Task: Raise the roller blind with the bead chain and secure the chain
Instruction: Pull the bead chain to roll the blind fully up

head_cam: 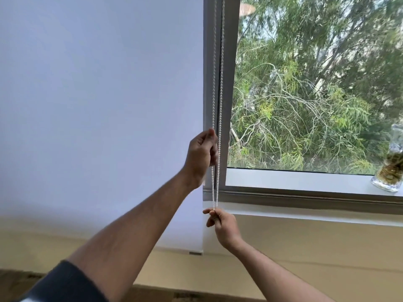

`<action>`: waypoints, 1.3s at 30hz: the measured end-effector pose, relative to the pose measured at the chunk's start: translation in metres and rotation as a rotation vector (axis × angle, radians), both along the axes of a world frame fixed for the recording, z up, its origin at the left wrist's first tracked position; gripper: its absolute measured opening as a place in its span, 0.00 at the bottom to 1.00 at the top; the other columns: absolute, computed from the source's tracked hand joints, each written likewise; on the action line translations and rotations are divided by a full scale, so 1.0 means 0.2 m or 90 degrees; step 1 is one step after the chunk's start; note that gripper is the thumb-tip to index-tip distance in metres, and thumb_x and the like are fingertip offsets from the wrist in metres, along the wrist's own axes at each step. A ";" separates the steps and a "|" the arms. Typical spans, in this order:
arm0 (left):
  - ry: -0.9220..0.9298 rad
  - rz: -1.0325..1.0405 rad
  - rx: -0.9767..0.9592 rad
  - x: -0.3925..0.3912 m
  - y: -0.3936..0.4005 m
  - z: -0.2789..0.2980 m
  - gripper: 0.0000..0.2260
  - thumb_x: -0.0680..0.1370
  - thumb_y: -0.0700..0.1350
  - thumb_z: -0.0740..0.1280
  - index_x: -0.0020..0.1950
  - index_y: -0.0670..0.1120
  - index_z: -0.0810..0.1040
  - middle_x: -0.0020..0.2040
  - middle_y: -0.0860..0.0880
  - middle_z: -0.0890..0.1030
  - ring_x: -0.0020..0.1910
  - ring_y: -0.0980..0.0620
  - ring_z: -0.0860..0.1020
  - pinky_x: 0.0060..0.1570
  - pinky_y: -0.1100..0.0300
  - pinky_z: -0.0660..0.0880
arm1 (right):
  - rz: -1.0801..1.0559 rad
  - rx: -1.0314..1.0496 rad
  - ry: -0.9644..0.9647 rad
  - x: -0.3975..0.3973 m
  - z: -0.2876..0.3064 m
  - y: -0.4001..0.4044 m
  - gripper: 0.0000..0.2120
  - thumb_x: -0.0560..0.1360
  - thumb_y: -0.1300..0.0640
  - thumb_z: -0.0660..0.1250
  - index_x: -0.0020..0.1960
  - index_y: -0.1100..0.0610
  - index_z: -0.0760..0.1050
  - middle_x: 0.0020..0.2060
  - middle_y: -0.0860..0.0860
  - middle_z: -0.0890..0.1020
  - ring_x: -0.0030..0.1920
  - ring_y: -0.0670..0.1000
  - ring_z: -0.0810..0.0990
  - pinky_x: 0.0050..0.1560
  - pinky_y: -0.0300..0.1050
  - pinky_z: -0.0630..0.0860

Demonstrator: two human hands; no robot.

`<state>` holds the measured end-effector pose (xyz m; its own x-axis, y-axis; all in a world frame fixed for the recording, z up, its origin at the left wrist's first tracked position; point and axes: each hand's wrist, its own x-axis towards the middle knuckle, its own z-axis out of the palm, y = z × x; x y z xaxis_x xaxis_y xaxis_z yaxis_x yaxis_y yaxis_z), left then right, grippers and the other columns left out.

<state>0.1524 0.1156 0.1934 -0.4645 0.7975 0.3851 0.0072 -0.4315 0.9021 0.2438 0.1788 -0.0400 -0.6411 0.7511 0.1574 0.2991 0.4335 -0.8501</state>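
- Blind hangs fully lowered over the left part of the window, its bottom bar reaching below the sill level, in front of the beige wall.
- Bead chain drops as a two-strand loop along the grey window frame, just beside the blind's right edge.
- Left hand is raised, fingers curled round the left strand of the chain (the other strand passes just right of the knuckles).
- Right hand sits lower, under the sill, thumb and fingertips pinching the bottom of the loop, which looks pulled taut.
- Glass jar with yellowish contents stands at the right end of the white sill.
- Green trees fill the uncovered pane.
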 end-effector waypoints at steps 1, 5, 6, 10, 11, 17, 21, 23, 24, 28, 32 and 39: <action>-0.005 0.013 -0.001 -0.01 0.00 -0.02 0.19 0.85 0.49 0.57 0.34 0.49 0.65 0.25 0.53 0.64 0.22 0.55 0.60 0.23 0.65 0.60 | 0.010 0.001 -0.012 -0.01 -0.01 -0.01 0.17 0.83 0.53 0.58 0.47 0.33 0.79 0.37 0.39 0.85 0.42 0.43 0.83 0.48 0.47 0.79; -0.006 0.075 -0.011 -0.08 -0.03 -0.04 0.19 0.85 0.48 0.57 0.34 0.49 0.63 0.26 0.52 0.62 0.23 0.55 0.59 0.24 0.64 0.60 | 0.043 -0.014 -0.064 -0.03 0.02 -0.04 0.15 0.85 0.53 0.58 0.49 0.37 0.80 0.39 0.37 0.85 0.46 0.41 0.82 0.51 0.46 0.78; -0.003 0.085 -0.011 -0.09 -0.04 -0.03 0.19 0.85 0.47 0.57 0.34 0.49 0.63 0.26 0.53 0.61 0.22 0.55 0.59 0.24 0.64 0.60 | 0.052 -0.020 -0.079 -0.04 0.05 -0.03 0.14 0.85 0.53 0.58 0.52 0.40 0.80 0.40 0.39 0.85 0.47 0.43 0.82 0.52 0.45 0.77; 0.004 0.116 -0.014 -0.11 -0.06 -0.06 0.19 0.85 0.46 0.58 0.34 0.49 0.64 0.26 0.53 0.60 0.22 0.55 0.58 0.23 0.65 0.58 | 0.054 -0.059 -0.106 -0.06 0.14 0.02 0.14 0.84 0.59 0.59 0.64 0.51 0.79 0.53 0.45 0.86 0.55 0.47 0.80 0.50 0.40 0.72; 0.006 0.121 -0.017 -0.11 -0.07 -0.07 0.19 0.85 0.46 0.59 0.34 0.49 0.64 0.26 0.52 0.60 0.22 0.55 0.58 0.23 0.64 0.58 | 0.042 -0.073 -0.097 -0.06 0.17 0.03 0.15 0.82 0.62 0.60 0.65 0.52 0.79 0.54 0.47 0.86 0.55 0.48 0.81 0.50 0.41 0.73; 0.044 0.141 -0.046 -0.13 -0.07 -0.13 0.17 0.85 0.45 0.59 0.36 0.47 0.66 0.26 0.51 0.60 0.24 0.52 0.57 0.26 0.60 0.56 | 0.055 -0.086 -0.009 -0.07 0.33 0.02 0.28 0.70 0.71 0.59 0.67 0.55 0.78 0.57 0.48 0.84 0.61 0.47 0.81 0.60 0.39 0.75; 0.080 0.157 -0.100 -0.13 -0.08 -0.24 0.17 0.85 0.46 0.59 0.39 0.39 0.68 0.26 0.48 0.62 0.24 0.52 0.59 0.27 0.58 0.59 | 0.055 -0.078 0.026 -0.09 0.43 0.01 0.30 0.68 0.71 0.60 0.66 0.53 0.78 0.57 0.46 0.83 0.61 0.48 0.80 0.55 0.43 0.79; 0.103 0.166 -0.118 -0.12 -0.09 -0.29 0.18 0.85 0.47 0.59 0.36 0.42 0.67 0.27 0.49 0.62 0.26 0.52 0.60 0.30 0.56 0.61 | 0.055 -0.070 0.052 -0.11 0.50 0.01 0.26 0.71 0.72 0.57 0.63 0.56 0.80 0.55 0.50 0.85 0.57 0.50 0.82 0.56 0.44 0.79; 0.106 0.166 -0.121 -0.12 -0.09 -0.32 0.17 0.85 0.47 0.59 0.36 0.44 0.67 0.27 0.49 0.62 0.27 0.51 0.61 0.31 0.55 0.61 | 0.060 -0.067 0.086 -0.11 0.54 0.00 0.24 0.72 0.72 0.56 0.60 0.58 0.81 0.52 0.53 0.86 0.54 0.51 0.84 0.57 0.45 0.80; 0.100 0.154 -0.118 -0.09 -0.09 -0.39 0.16 0.85 0.45 0.58 0.40 0.48 0.76 0.25 0.57 0.75 0.23 0.62 0.71 0.26 0.68 0.68 | 0.100 -0.171 0.306 -0.12 0.76 -0.03 0.15 0.82 0.67 0.56 0.56 0.60 0.81 0.48 0.57 0.86 0.46 0.51 0.86 0.48 0.45 0.81; 0.094 0.129 -0.140 -0.06 -0.08 -0.43 0.17 0.84 0.49 0.58 0.37 0.56 0.78 0.24 0.55 0.72 0.24 0.56 0.67 0.24 0.62 0.63 | 0.137 -0.115 0.396 -0.18 0.95 -0.06 0.13 0.86 0.59 0.56 0.62 0.54 0.78 0.45 0.51 0.87 0.50 0.53 0.86 0.51 0.44 0.80; 0.157 0.120 -0.129 -0.05 -0.04 -0.51 0.12 0.82 0.37 0.60 0.45 0.47 0.80 0.32 0.55 0.82 0.32 0.58 0.77 0.31 0.66 0.71 | 0.021 -0.002 0.436 -0.26 0.90 -0.07 0.16 0.83 0.62 0.57 0.44 0.46 0.77 0.26 0.44 0.67 0.29 0.48 0.62 0.32 0.43 0.60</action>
<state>0.1431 0.1076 0.0918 -0.5236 0.7778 0.3477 0.2982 -0.2150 0.9300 0.1920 0.1655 0.1404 -0.4198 0.7341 0.5338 -0.3203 0.4305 -0.8439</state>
